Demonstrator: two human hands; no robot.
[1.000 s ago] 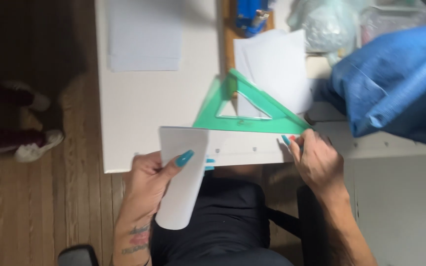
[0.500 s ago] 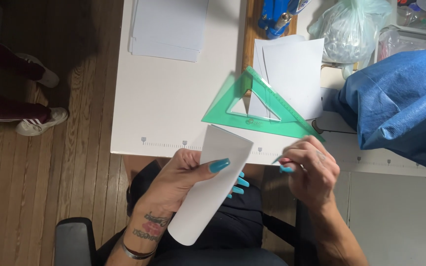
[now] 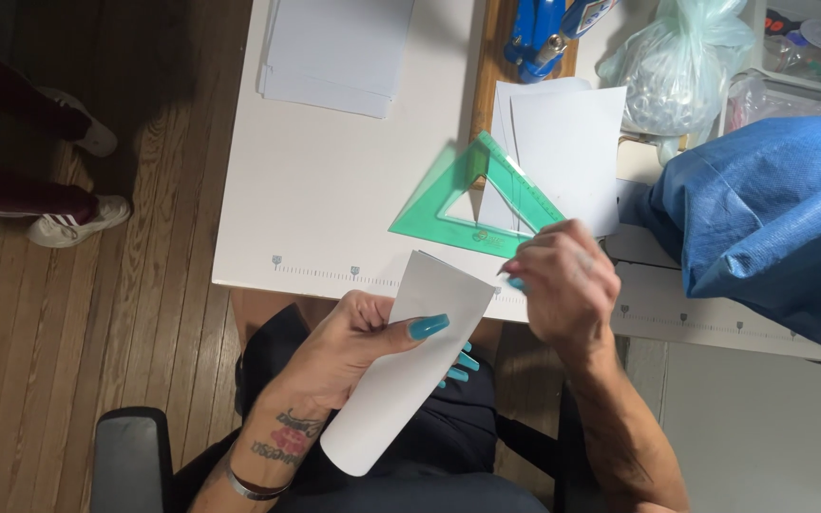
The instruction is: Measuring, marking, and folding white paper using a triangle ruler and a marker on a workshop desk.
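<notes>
My left hand (image 3: 353,347) grips a folded white sheet of paper (image 3: 401,380) over my lap, thumb across its front and fingers behind. The paper's top edge overlaps the near edge of the white table (image 3: 334,199). My right hand (image 3: 563,285) hovers at the table's edge beside the paper's upper right corner, fingers curled, just below a green transparent set square (image 3: 472,204) lying flat on the table. Whether the right fingertips hold anything is hidden by the back of the hand.
A stack of white sheets (image 3: 339,47) lies at the far left. Loose white sheets (image 3: 563,152) sit under the set square, beside a wooden strip and a blue stapler (image 3: 539,33). A clear plastic bag (image 3: 677,66) and blue fabric (image 3: 772,218) fill the right. Another person's legs (image 3: 40,180) stand left.
The view has shifted so the table sits lower and closer. My left hand has kept the folded paper raised. My right hand moved up from the table edge toward the set square's corner.
</notes>
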